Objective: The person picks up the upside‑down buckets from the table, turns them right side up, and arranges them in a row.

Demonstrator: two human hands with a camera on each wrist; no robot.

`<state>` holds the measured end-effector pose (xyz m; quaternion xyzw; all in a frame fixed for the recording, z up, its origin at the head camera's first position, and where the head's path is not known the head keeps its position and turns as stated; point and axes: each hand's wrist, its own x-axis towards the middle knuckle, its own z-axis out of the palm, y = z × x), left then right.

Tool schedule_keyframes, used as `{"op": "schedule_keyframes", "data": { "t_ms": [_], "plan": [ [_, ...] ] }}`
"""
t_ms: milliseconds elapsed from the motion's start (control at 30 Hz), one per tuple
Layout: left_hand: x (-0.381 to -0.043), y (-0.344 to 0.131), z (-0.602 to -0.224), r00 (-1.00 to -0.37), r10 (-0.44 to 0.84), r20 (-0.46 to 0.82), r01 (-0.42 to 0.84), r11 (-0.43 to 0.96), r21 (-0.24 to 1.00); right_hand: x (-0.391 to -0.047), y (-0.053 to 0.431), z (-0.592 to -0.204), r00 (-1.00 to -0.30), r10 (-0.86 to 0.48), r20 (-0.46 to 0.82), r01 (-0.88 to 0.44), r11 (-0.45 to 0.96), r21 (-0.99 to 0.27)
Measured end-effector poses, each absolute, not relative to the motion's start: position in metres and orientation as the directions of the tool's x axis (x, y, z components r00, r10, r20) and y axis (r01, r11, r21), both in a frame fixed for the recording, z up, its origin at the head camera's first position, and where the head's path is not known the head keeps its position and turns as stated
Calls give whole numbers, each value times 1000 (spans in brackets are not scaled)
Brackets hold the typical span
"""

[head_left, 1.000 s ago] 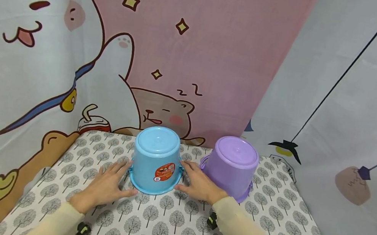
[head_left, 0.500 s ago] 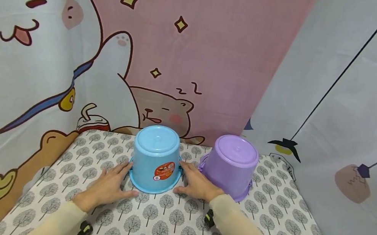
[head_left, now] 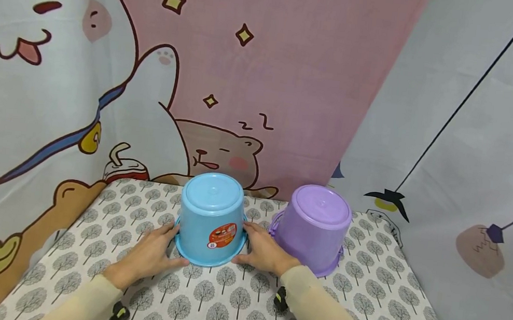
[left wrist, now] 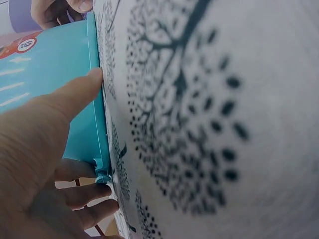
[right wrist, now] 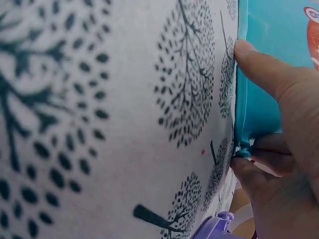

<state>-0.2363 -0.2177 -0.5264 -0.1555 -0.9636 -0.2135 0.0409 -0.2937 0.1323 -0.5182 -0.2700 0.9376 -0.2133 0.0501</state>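
Blue and upturned on the table point(head_left: 204, 303), the bucket point(head_left: 195, 220) sits between your left hand point(head_left: 148, 255) and right hand point(head_left: 266, 249), both clasping its low rim point(left wrist: 101, 132), likely for even support.

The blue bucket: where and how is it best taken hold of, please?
Probably by the rim near the table, left hand coming from the left, right hand from the right. The blue bucket stands upside down, so this flared rim at the bottom gives an edge; higher up it narrows and a hold might slip.
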Motion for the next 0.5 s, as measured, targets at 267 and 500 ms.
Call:
{"op": "schedule_keyframes", "data": {
  "t_ms": [267,500],
  "plan": [
    [-233,-216,-525,-954,269,136,301,859,414,-291,132,-519,-853,-521,34,-483,764,-428],
    [-231,-215,-522,-959,256,123,284,867,410,-288,137,-518,-838,-540,86,-520,739,-428]
  ]
}}
